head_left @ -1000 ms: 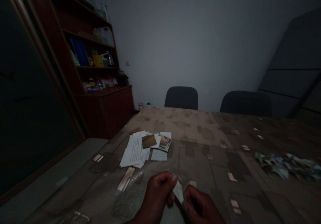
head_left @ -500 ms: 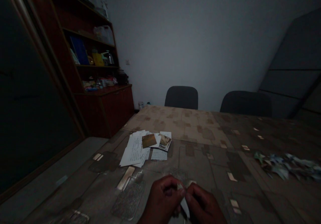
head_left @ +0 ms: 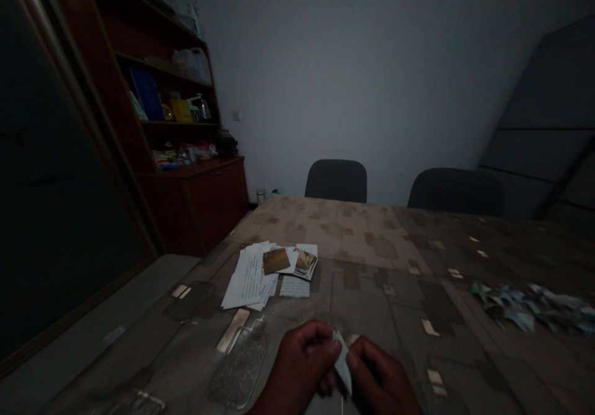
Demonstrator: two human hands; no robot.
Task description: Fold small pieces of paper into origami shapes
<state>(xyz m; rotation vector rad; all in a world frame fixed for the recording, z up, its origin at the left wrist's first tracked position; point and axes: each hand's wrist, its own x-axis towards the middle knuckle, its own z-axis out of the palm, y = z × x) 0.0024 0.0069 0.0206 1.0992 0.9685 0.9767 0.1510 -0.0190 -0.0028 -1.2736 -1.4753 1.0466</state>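
A small pale folded piece of paper [head_left: 343, 365] is held between my hands near the table's front edge, its pointed end hanging downward. My left hand [head_left: 302, 362] pinches its upper part between thumb and fingers. On the other side, my right hand [head_left: 379, 371] is closed with its fingertips against the paper's right edge. Beyond the hands lies a stack of printed sheets [head_left: 248, 279], with a brown card [head_left: 276, 261] and a picture card [head_left: 305, 262] at its right.
The patterned table [head_left: 344, 229] spreads out ahead. A heap of crumpled or folded papers [head_left: 530, 306] lies at the right. Two dark chairs [head_left: 336, 179] stand at the far side. A red-brown cabinet [head_left: 216, 198] with filled shelves is at the left.
My fingers have shifted slightly around the paper, and more of its upper part now shows between them. My left hand has moved up a little. The things on the table are unchanged.
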